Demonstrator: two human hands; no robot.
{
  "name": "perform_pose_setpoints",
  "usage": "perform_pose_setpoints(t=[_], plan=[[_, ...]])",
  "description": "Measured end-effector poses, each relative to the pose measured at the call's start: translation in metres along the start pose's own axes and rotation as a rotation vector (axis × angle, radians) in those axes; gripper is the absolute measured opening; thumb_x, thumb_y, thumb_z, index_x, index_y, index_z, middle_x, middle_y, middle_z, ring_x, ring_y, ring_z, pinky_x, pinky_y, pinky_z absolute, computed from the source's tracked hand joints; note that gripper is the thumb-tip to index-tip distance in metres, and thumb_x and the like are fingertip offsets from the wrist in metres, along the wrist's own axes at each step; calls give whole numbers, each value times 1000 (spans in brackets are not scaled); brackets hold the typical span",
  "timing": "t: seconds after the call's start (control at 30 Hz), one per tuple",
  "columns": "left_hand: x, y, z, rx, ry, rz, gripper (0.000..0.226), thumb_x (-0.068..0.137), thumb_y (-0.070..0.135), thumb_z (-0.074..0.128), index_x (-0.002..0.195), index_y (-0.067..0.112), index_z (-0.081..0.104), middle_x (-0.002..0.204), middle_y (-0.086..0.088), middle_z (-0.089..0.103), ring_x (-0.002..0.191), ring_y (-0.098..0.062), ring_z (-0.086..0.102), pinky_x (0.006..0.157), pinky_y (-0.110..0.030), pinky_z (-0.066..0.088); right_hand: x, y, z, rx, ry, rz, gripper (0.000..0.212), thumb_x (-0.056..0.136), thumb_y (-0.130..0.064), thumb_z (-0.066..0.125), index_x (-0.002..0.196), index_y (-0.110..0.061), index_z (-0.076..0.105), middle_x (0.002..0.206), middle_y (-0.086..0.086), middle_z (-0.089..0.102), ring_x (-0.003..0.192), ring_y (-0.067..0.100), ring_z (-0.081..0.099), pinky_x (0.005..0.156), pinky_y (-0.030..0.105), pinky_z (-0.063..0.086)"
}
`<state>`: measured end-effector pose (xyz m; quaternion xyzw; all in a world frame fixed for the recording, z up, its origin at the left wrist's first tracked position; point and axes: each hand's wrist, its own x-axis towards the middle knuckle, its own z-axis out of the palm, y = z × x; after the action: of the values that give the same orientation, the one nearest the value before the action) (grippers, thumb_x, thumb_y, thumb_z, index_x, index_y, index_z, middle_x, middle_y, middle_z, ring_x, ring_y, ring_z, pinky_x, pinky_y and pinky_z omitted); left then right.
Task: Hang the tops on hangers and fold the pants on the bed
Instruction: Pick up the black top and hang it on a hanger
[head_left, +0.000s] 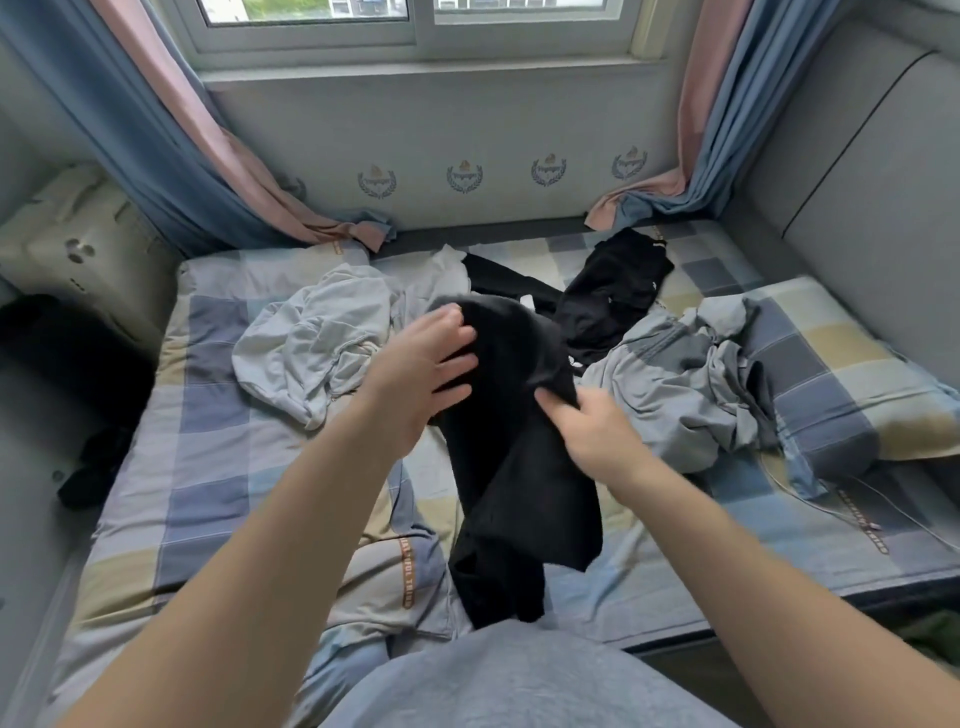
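Note:
A black garment (519, 467) hangs lifted above the checked bed (208, 467), its lower end draping toward me. My right hand (592, 431) pinches its fabric at the right side. My left hand (421, 374) lies against its upper left part with fingers spread and lightly bent. A crumpled light grey garment (311, 343) lies on the bed to the left. A grey garment (685, 384) is heaped at the right. Another black garment (608, 296) lies spread behind, near the wall. No hanger is in view.
A checked pillow (852, 379) sits at the bed's right side by the grey padded headboard (857, 208). Blue and pink curtains (171, 156) hang at both window sides, ends resting on the bed. A dark cloth (93, 467) lies off the left edge.

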<state>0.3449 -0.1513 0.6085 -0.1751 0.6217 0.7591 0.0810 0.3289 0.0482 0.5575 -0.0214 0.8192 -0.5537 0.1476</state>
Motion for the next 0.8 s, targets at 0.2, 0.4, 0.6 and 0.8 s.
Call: perform_pose_setpoints(t=[0.2, 0.4, 0.6, 0.8], plan=[[-9, -49, 10, 371, -331, -116, 68, 58, 57, 84, 120, 41, 62, 119, 9, 71, 104, -8, 71, 82, -28, 56, 0, -29, -10, 139, 40, -33, 31, 103, -22, 56, 75, -9, 59, 72, 8, 56, 70, 19, 53, 66, 36, 43], [-1, -99, 16, 597, -448, 102, 47, 72, 43, 81, 116, 39, 63, 111, 17, 73, 108, -5, 67, 96, -39, 55, -9, -62, -23, 386, 9, -2, 30, 102, -29, 58, 80, -11, 64, 69, 4, 66, 63, 15, 65, 58, 28, 56], [10, -98, 3, 557, -118, 221, 16, 87, 31, 56, 88, 37, 71, 82, 10, 73, 81, -10, 68, 74, -48, 55, 9, -53, -53, 359, 199, 64, 18, 95, -27, 69, 87, -11, 67, 85, 10, 63, 79, 22, 60, 72, 35, 53], [6, -60, -1, 281, -6, 155, 39, 83, 14, 44, 85, 32, 78, 74, 4, 75, 67, -10, 71, 52, -23, 54, 14, -17, -49, 289, 301, 114, 20, 94, -6, 64, 110, -18, 59, 109, 2, 65, 98, 14, 62, 80, 27, 51]])
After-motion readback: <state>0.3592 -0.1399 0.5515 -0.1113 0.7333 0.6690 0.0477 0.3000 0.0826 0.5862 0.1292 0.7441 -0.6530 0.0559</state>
